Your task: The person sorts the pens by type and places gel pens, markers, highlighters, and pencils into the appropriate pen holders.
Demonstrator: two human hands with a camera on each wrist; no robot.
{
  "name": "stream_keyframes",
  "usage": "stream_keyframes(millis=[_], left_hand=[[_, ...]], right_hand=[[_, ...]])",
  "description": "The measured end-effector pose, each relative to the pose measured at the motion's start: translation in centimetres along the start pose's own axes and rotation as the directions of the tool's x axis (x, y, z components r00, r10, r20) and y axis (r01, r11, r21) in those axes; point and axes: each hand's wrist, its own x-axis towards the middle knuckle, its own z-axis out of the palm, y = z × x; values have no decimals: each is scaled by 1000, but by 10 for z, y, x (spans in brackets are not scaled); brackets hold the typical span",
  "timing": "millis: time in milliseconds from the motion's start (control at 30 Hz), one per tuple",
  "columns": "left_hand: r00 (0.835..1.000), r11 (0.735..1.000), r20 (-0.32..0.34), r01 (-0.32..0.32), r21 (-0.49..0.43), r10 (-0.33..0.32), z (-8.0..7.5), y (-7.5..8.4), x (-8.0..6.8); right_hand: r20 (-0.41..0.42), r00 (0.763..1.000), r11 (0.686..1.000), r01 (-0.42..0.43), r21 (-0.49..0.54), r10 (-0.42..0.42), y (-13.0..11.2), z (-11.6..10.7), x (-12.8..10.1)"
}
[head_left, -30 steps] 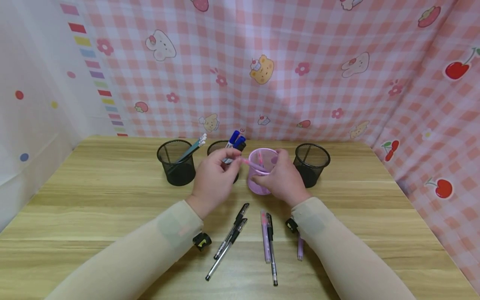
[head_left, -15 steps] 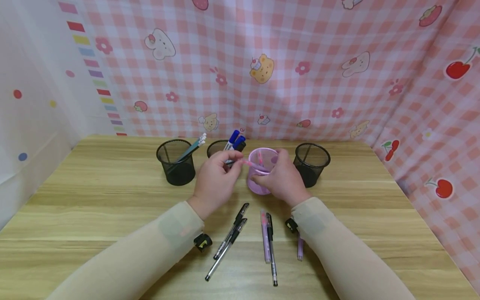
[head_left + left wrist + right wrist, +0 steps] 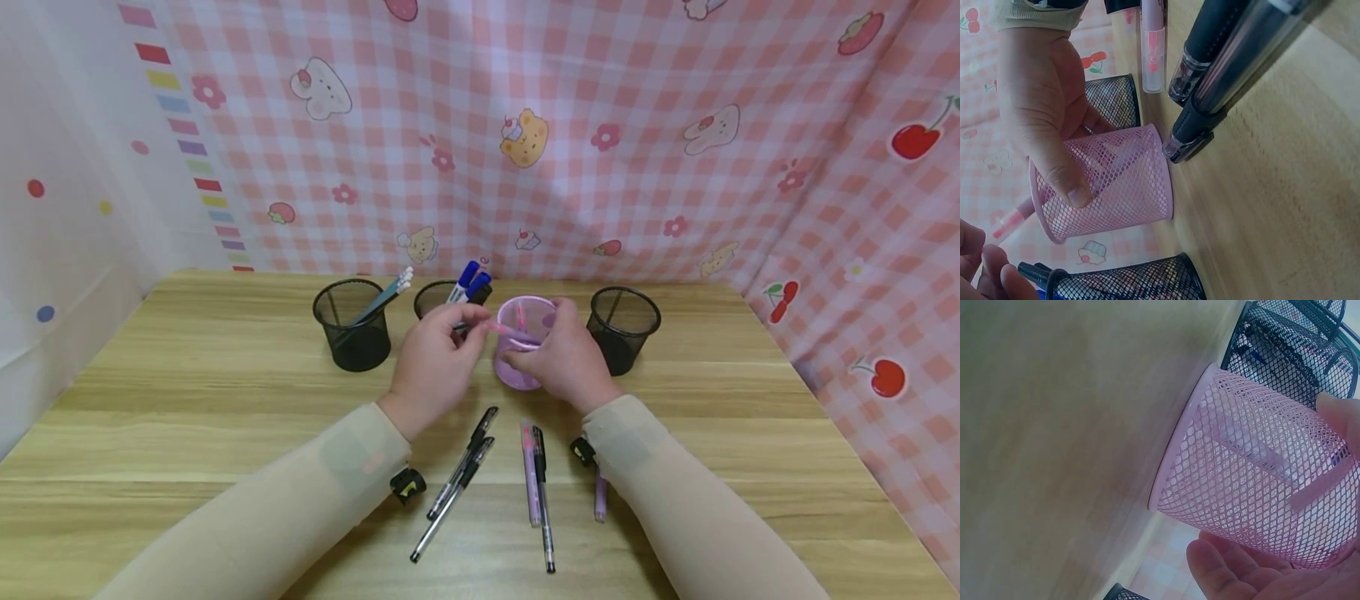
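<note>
My left hand (image 3: 435, 354) pinches the pink-capped end of a lilac highlighter (image 3: 501, 327), whose other end slants down into a pink mesh pen cup (image 3: 512, 372). My right hand (image 3: 572, 360) grips that cup at its right side, thumb (image 3: 1063, 169) in front near the rim. Another highlighter (image 3: 1247, 450) shows through the mesh, inside the cup. In the left wrist view the fingertips of my left hand (image 3: 994, 269) are at the highlighter's capped end, outside the rim. The cup stands upright on the wooden table (image 3: 225, 417).
Black mesh cups stand either side: one with white-tipped pencils (image 3: 386, 297), one with blue and black markers (image 3: 474, 283), and a black cup (image 3: 624, 325) at right. Nearer lie black gel pens (image 3: 453, 496), a lilac highlighter (image 3: 530, 483) beside another gel pen (image 3: 543, 508), and one partly under the right sleeve.
My left hand has edged slightly right, toward the pink cup, and the highlighter has gone a little further in. My right hand and the cup have stayed put.
</note>
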Motion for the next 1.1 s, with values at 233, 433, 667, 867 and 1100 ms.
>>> stream_keyframes(millis=[233, 433, 667, 867, 1100], left_hand=[[1000, 1000, 15, 17, -3, -17, 1, 1, -1], [999, 999, 23, 31, -6, -31, 3, 1, -1], [999, 999, 38, 39, 6, -39, 4, 0, -1], [998, 999, 41, 51, 1, -51, 4, 0, -2], [994, 997, 74, 81, -4, -81, 4, 1, -5]], right_hand=[[-6, 1000, 1000, 10, 15, -9, 1, 0, 0], [-8, 1000, 1000, 13, 11, -13, 2, 2, 0], [-14, 1000, 1000, 23, 11, -23, 2, 1, 0], [-18, 1000, 1000, 23, 3, -23, 0, 1, 0], [-21, 1000, 1000, 22, -6, -22, 0, 1, 0]])
